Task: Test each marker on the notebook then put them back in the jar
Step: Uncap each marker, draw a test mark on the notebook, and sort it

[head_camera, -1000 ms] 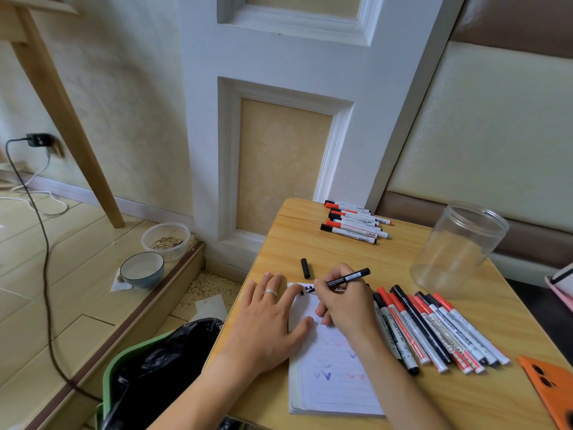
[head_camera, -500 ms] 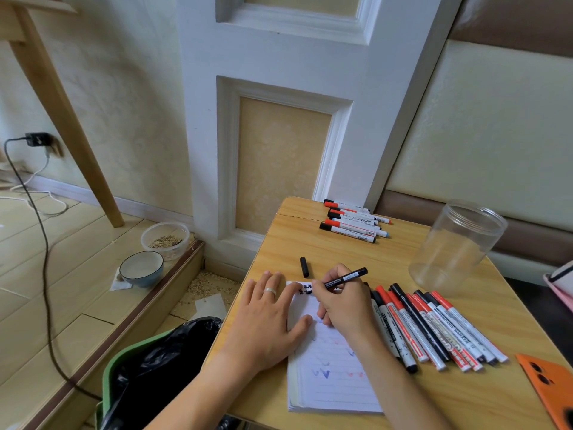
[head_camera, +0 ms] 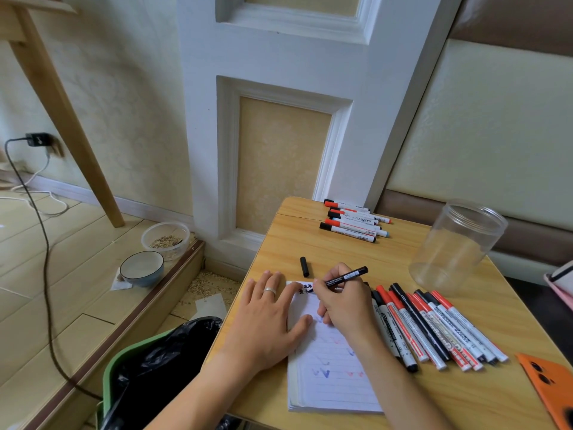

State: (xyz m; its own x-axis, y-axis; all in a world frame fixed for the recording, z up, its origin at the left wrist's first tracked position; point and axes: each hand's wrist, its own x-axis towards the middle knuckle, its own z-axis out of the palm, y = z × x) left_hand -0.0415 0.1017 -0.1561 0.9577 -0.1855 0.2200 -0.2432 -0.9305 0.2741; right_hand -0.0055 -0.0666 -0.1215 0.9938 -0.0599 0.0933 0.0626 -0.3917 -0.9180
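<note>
notebook [head_camera: 328, 367] lies at the near edge of the bench [head_camera: 310, 243], and the left hand [head_camera: 266, 321] rests flat on its left margin, fingers straight, likely to stop the pages sliding under the strokes. the right hand [head_camera: 344, 302] has its grip clamped on a black marker [head_camera: 347, 277], held like a pen, tip down at the page's top corner where dark scribbles show. its cap [head_camera: 304, 266] lies just beyond the notebook (close enough to snap back on afterwards, i'd guess). the clear jar [head_camera: 459, 246] stands open and seemingly empty at the far right, well apart from the hands. a row of markers [head_camera: 434, 330] lies just right of the notebook, and a second bunch [head_camera: 353, 221] sits at the far edge; which lot is already tested cannot be told. the marker's tip is hidden behind the fingers, so contact with the paper is uncertain. an orange object [head_camera: 548, 383] is cut off at the right.
</note>
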